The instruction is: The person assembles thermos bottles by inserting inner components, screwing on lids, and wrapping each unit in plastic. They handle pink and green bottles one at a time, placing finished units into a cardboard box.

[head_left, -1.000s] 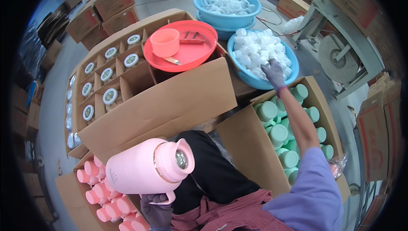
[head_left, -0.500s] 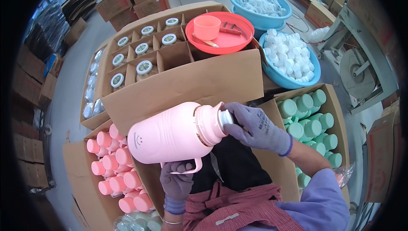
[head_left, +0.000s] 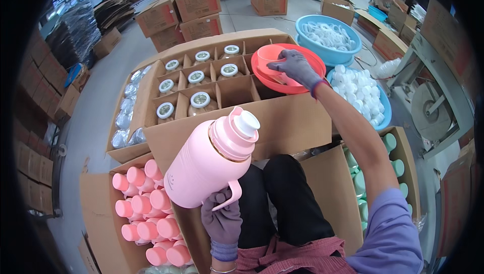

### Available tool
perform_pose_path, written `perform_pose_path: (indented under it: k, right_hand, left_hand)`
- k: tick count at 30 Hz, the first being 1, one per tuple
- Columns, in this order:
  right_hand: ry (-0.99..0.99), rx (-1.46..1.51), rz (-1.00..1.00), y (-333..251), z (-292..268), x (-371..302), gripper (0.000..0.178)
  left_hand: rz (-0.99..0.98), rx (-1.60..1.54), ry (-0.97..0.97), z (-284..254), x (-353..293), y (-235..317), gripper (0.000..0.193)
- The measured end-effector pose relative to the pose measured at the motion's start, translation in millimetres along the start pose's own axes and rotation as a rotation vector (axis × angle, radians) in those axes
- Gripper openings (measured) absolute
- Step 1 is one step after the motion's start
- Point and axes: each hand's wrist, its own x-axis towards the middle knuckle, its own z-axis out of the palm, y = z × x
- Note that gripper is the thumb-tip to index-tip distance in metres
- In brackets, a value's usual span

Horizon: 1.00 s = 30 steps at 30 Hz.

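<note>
Right fingers at cup (earlier, stopper)

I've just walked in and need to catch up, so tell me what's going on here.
A person's gloved left hand holds a pink flask at its handle, tilted, with a white stopper in its mouth. The gloved right hand is at a pink cup in a red basin; whether it grips anything is unclear. More white stoppers fill a blue bowl, and green containers stand in a carton at right.

Pink flask: smooth, satin plastic. Gloves: matt cloth. Carton: matt cardboard. Wrapped stack: glossy, perhaps film.
</note>
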Motion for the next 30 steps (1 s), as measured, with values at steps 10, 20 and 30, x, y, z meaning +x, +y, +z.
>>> perform_pose_path:
  k: [10, 20, 30]
  right_hand:
    - [0.073, 0.051, -1.088, -114.6, -83.0, -179.1, 0.077]
    - [-0.686, 1.388, 0.135, -65.6, 11.7, -193.0, 0.046]
    - [-0.982, 0.831, -0.083, -90.7, -23.1, -223.3, 0.054]
  left_hand:
    - [0.000, 0.068, -0.182, -17.5, -29.7, 10.5, 0.022]
    - [0.488, 1.652, -0.146, -44.9, -40.4, 21.4, 0.027]
    - [0.338, 2.268, -1.207, -5.2, -76.9, 55.8, 0.042]
